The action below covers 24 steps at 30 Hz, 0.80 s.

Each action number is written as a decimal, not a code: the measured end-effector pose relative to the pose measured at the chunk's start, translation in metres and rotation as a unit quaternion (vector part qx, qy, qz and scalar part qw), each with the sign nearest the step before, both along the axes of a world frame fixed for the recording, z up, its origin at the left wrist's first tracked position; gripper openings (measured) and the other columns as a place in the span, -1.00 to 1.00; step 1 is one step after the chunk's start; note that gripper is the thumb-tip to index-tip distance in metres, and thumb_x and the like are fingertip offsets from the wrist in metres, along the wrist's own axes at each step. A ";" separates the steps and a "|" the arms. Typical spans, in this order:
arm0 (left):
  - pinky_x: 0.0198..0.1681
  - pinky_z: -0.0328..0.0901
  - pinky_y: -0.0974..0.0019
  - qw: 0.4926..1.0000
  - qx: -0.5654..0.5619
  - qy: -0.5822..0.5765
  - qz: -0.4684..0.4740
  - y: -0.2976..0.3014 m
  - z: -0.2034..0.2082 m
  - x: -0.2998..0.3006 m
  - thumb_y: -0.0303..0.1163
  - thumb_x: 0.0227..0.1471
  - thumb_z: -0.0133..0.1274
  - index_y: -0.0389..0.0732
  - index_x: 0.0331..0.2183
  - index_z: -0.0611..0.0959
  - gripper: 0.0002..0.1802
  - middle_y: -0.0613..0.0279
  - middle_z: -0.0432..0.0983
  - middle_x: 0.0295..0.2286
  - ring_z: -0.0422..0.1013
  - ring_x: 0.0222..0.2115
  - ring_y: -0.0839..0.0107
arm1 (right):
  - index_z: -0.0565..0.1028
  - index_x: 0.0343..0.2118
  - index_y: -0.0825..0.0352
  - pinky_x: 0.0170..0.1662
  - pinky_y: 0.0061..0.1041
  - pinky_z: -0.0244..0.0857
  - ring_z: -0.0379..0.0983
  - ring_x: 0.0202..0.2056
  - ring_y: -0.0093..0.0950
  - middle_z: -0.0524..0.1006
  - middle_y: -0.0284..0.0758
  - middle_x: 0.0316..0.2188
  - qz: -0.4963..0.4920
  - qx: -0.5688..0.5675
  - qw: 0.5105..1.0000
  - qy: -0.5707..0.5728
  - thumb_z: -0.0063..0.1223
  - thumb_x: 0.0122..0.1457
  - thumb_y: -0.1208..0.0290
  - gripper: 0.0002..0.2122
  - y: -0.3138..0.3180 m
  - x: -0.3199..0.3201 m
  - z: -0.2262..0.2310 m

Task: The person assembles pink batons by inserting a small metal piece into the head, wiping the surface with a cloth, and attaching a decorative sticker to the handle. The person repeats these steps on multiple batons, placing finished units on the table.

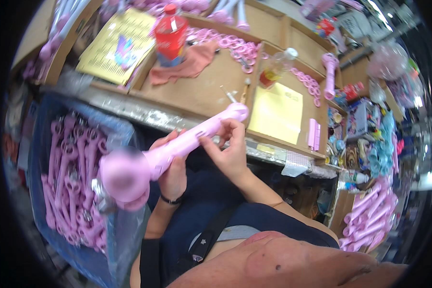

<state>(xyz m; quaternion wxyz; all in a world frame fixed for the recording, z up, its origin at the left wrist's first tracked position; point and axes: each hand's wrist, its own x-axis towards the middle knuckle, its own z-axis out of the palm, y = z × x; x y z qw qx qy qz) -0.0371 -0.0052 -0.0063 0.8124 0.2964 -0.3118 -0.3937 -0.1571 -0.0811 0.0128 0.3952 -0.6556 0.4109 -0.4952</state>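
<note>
A long pink plastic wand-shaped toy part (185,143) slants across in front of me, its large round end (125,175) low at the left and its narrower rounded end up at the right. My left hand (173,178) is closed around the tube from below, close to the round end. Further up the tube, my right hand (231,151) grips it with thumb and fingers near a small dark slot. The round end is blurred, and the underside of the tube is hidden by my fingers.
At the left, a blue-lined bin (117,249) holds several similar pink parts. A wooden tray (197,103) ahead carries a red-labelled bottle (170,38), an orange cloth (185,62), pink rings (245,50) and yellow paper (278,113). More pink tubes (369,216) lie at the right.
</note>
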 end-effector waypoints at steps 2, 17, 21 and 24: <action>0.16 0.07 -0.06 0.998 -0.005 -0.058 0.030 0.002 0.001 0.003 -0.39 0.08 0.00 -0.28 0.04 0.24 -0.48 0.02 0.23 0.04 0.17 0.10 0.02 | 0.26 -0.07 0.35 -0.43 -0.61 0.19 0.21 -0.49 -0.58 0.31 -0.35 -0.44 -0.029 -0.027 0.999 0.036 0.37 -0.13 0.28 -0.40 -0.005 -0.006 0.001; 0.08 0.16 0.21 0.947 0.119 -0.278 0.111 -0.049 0.054 0.044 -0.16 0.23 -0.20 -0.36 0.07 0.26 -0.48 0.07 0.33 -0.06 0.24 0.01 0.31 | 0.45 -0.22 0.31 -0.34 -0.40 0.37 0.50 -0.37 -0.23 0.52 -0.19 -0.42 0.105 -0.148 0.970 0.162 0.27 -0.09 0.35 -0.65 -0.013 -0.014 0.007; -0.01 0.13 0.38 0.928 0.063 -0.313 0.193 -0.064 0.043 0.010 -0.01 0.23 -0.29 -0.40 0.01 0.34 -0.38 0.14 0.35 -0.13 0.26 -0.11 0.42 | 0.39 -0.21 0.35 -0.41 -0.35 0.35 0.47 -0.44 -0.17 0.50 -0.15 -0.44 -0.014 -0.160 0.969 0.185 0.23 -0.08 0.36 -0.63 0.003 0.006 -0.005; -0.12 0.20 0.41 0.918 0.051 -0.314 0.236 -0.063 0.031 0.004 0.11 0.15 -0.19 -0.37 -0.08 0.36 -0.33 0.16 0.37 -0.22 0.30 -0.22 0.50 | 0.38 -0.20 0.36 -0.38 -0.34 0.37 0.47 -0.42 -0.14 0.50 -0.14 -0.43 0.019 -0.126 0.981 0.145 0.24 -0.08 0.36 -0.61 0.015 0.006 -0.004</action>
